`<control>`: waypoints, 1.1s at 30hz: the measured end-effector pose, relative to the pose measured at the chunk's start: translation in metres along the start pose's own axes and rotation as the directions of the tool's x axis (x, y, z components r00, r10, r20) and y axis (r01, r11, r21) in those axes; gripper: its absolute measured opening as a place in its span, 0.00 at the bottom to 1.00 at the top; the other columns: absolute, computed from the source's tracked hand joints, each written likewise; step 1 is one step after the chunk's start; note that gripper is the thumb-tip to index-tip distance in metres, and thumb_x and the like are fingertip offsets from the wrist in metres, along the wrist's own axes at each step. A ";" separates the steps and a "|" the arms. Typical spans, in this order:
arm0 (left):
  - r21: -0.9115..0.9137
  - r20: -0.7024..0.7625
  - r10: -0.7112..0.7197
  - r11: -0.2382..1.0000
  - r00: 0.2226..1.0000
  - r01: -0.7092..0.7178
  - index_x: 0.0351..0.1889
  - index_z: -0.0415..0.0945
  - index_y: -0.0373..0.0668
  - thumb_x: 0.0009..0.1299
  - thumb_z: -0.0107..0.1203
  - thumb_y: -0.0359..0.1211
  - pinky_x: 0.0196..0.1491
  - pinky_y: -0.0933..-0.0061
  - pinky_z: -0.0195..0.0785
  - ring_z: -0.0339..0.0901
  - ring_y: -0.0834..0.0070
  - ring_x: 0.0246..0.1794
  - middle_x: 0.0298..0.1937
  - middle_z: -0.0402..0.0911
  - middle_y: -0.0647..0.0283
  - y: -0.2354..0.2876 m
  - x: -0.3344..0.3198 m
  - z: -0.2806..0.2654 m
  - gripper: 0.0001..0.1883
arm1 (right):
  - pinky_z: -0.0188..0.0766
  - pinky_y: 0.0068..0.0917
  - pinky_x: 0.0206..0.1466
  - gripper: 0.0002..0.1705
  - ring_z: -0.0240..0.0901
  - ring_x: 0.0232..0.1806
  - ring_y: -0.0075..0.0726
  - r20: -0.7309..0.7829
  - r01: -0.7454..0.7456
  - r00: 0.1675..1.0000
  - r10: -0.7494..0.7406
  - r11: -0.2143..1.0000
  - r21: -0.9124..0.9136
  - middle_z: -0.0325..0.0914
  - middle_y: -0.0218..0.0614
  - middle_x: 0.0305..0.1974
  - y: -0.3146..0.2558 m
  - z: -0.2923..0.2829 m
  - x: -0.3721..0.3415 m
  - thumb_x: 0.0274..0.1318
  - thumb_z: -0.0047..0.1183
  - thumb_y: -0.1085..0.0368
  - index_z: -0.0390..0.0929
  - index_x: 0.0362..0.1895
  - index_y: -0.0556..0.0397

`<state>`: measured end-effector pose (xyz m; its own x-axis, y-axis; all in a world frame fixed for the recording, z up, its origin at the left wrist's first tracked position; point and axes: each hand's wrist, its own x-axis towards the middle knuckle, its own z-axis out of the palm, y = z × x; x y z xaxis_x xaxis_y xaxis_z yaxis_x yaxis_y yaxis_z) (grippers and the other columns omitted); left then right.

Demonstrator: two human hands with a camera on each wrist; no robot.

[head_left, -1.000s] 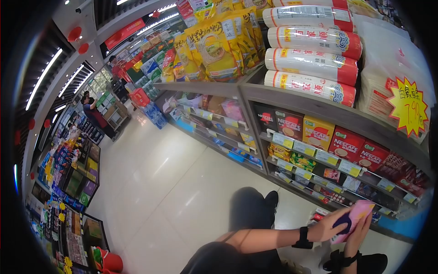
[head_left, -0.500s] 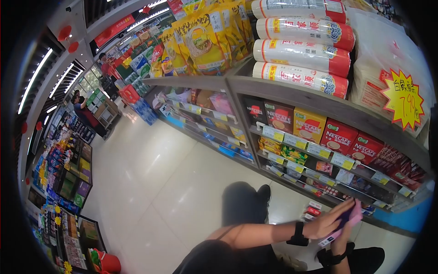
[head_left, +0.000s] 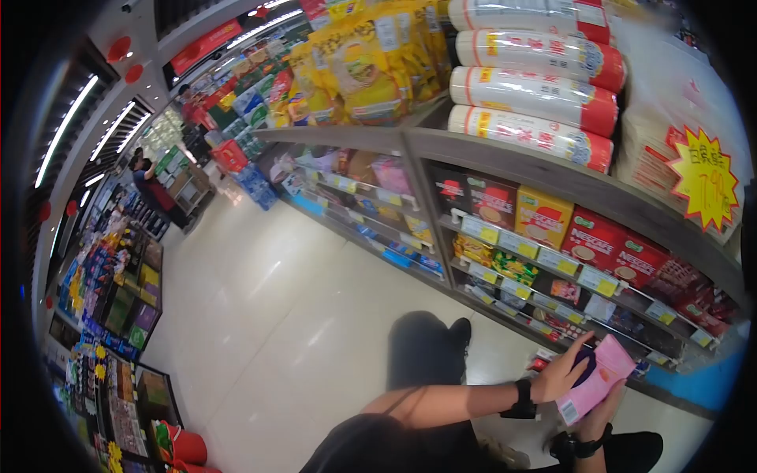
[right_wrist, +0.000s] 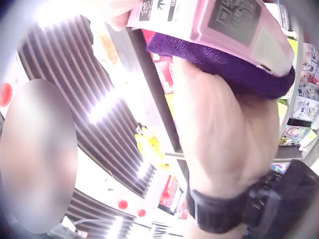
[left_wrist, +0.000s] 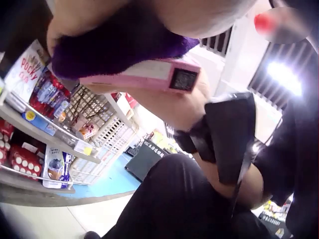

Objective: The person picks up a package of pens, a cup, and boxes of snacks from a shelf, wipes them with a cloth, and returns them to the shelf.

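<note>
A pink box (head_left: 607, 369) with a barcode at its lower corner is held low in front of me. My right hand (head_left: 599, 413) grips it from the lower right side. My left hand (head_left: 555, 381) is at its left edge, with a dark purple cloth (head_left: 584, 368) between palm and box. In the left wrist view, the purple cloth (left_wrist: 124, 42) spreads under the hand, over the box's pink side (left_wrist: 149, 74). The right wrist view shows the cloth (right_wrist: 224, 67) bunched against the left palm. Black straps circle both wrists.
Behind the hands runs a shelf unit (head_left: 512, 154) with coffee boxes (head_left: 544, 213), noodle packs (head_left: 536, 94) and yellow bags (head_left: 367, 75). Small red-and-white packs (head_left: 539, 360) lie at floor level beside the box. A red bucket (head_left: 186, 443) stands at the lower left; people are far down the aisle.
The pink box was tilted edge-on and now turns its broad face and barcode upward. The left hand has moved from across the box to its left edge. The cloth stays with that hand.
</note>
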<state>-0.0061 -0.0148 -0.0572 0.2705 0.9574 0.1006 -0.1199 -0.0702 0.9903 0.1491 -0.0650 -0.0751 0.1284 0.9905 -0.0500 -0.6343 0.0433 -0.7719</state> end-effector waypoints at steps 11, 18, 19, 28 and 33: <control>-0.238 0.385 0.137 0.970 0.913 -0.046 0.79 0.42 0.40 0.75 0.45 0.28 0.77 0.65 0.43 0.49 0.65 0.79 0.78 0.52 0.53 -0.001 0.004 0.007 0.36 | 0.59 0.32 0.70 0.29 0.64 0.65 0.37 -0.052 0.223 0.947 -0.318 0.763 -0.607 0.66 0.43 0.66 -0.020 -0.006 0.039 0.77 0.39 0.52 0.62 0.70 0.59; 0.192 0.019 0.258 0.947 0.966 -0.257 0.78 0.48 0.40 0.68 0.49 0.24 0.79 0.55 0.37 0.42 0.53 0.81 0.80 0.45 0.49 -0.018 0.017 -0.012 0.38 | 0.59 0.39 0.73 0.40 0.62 0.70 0.42 0.201 -0.109 0.969 0.145 0.977 -0.182 0.57 0.46 0.71 0.022 0.022 -0.007 0.73 0.45 0.52 0.40 0.79 0.48; 0.240 0.027 0.244 0.940 0.969 -0.244 0.77 0.51 0.40 0.67 0.50 0.24 0.79 0.54 0.38 0.44 0.52 0.81 0.79 0.47 0.48 -0.018 0.019 -0.010 0.38 | 0.61 0.41 0.72 0.42 0.63 0.69 0.42 0.189 -0.099 0.970 0.154 0.957 -0.271 0.60 0.48 0.69 0.020 0.046 -0.012 0.72 0.47 0.52 0.39 0.78 0.48; 0.590 0.347 0.314 0.659 0.884 -0.466 0.70 0.62 0.35 0.65 0.57 0.30 0.67 0.54 0.59 0.63 0.47 0.66 0.67 0.64 0.45 0.031 0.009 -0.011 0.33 | 0.77 0.31 0.53 0.26 0.78 0.49 0.29 -0.074 -0.141 0.987 0.140 0.990 -0.012 0.78 0.36 0.51 -0.008 0.033 0.000 0.77 0.37 0.47 0.70 0.61 0.54; 0.259 0.345 -0.164 0.963 0.924 0.074 0.69 0.60 0.37 0.73 0.54 0.35 0.56 0.63 0.71 0.78 0.56 0.52 0.53 0.77 0.48 0.011 -0.002 -0.005 0.29 | 0.79 0.34 0.50 0.27 0.80 0.45 0.34 -0.136 -0.012 0.990 0.022 0.997 0.079 0.79 0.40 0.49 -0.049 0.032 0.022 0.76 0.36 0.46 0.70 0.58 0.57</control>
<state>-0.0126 -0.0161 -0.0474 0.5993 0.7997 -0.0359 0.1521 -0.0697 0.9859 0.1582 -0.0414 -0.0183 0.2167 0.9641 -0.1532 -0.6939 0.0417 -0.7189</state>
